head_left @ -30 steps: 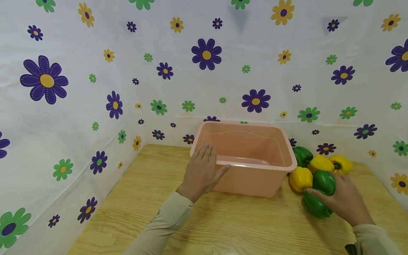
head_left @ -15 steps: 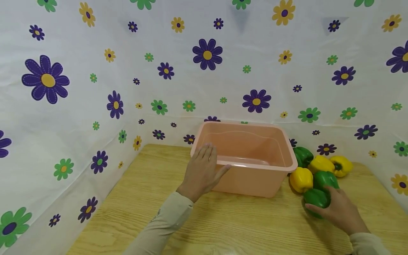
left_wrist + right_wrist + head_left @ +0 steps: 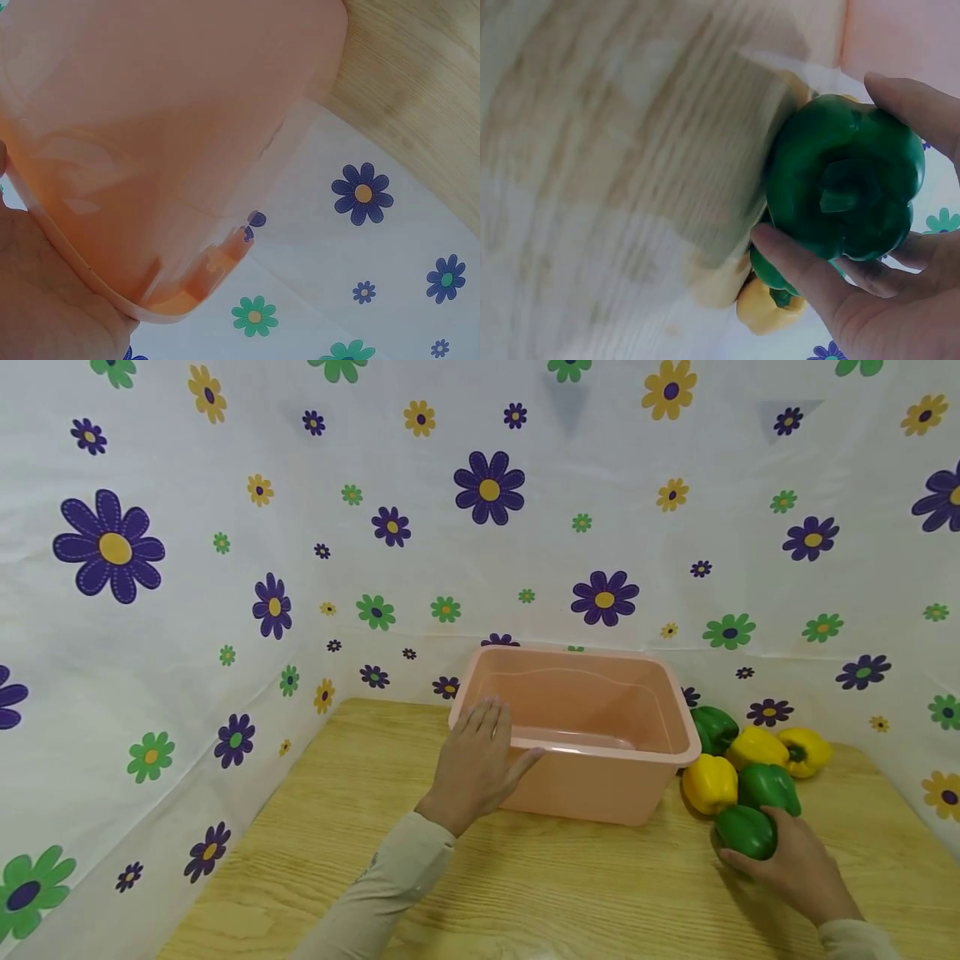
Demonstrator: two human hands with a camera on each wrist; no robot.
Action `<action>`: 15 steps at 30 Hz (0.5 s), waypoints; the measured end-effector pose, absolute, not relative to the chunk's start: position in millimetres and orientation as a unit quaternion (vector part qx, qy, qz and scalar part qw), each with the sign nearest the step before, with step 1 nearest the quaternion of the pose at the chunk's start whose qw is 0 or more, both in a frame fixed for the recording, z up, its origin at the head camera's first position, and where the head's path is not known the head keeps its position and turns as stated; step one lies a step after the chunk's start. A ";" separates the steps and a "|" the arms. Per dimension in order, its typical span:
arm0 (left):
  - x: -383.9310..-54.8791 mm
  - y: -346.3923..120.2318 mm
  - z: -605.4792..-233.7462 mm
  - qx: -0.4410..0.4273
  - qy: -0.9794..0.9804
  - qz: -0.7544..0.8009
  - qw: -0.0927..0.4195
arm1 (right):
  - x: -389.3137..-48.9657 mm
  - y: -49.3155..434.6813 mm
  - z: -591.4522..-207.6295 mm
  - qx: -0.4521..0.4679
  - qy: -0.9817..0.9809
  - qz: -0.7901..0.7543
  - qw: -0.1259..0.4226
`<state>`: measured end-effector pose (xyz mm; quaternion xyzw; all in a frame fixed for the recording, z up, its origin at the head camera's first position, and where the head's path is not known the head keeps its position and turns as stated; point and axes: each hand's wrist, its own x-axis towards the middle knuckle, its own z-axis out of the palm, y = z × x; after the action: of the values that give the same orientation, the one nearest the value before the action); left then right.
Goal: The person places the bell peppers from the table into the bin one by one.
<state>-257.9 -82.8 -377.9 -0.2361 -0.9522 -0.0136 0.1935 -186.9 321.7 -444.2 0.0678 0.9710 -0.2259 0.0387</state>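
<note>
A pink plastic tub (image 3: 585,785) stands on the wooden table with nothing visible inside. My left hand (image 3: 471,768) rests on its near left rim, fingers straight and thumb spread along the edge; the left wrist view shows that hand (image 3: 56,285) against the rim too. To the right of the tub, my right hand (image 3: 802,864) grips a green bell pepper (image 3: 745,832) between thumb and fingers. In the right wrist view the pepper (image 3: 844,180) shows its stem end, with fingers on both sides. Whether it touches the table cannot be told.
Beside the tub's right end lie another green bell pepper (image 3: 768,787), a yellow bell pepper (image 3: 709,783), two more yellow ones (image 3: 756,747) behind, and a green one (image 3: 714,729) at the back. A flower-patterned white sheet (image 3: 420,560) hangs behind the wooden table (image 3: 322,860).
My right hand has moved slightly nearer and left, from over two green peppers to a grip on the nearest one. The left hand stays on the tub rim.
</note>
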 end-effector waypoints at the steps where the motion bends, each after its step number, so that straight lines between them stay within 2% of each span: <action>1: -257.9 -83.0 -378.0 -0.236 -0.952 -0.014 0.194 | -186.4 321.6 -444.6 0.067 0.971 -0.225 0.036; 15: -257.7 -83.1 -377.7 -0.237 -0.953 -0.016 0.190 | -173.4 328.5 -423.5 0.086 0.966 -0.241 0.029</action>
<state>-257.7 -83.1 -377.7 -0.2367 -0.9528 -0.0156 0.1897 -173.4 328.5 -423.5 0.0857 0.9662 -0.2413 0.0292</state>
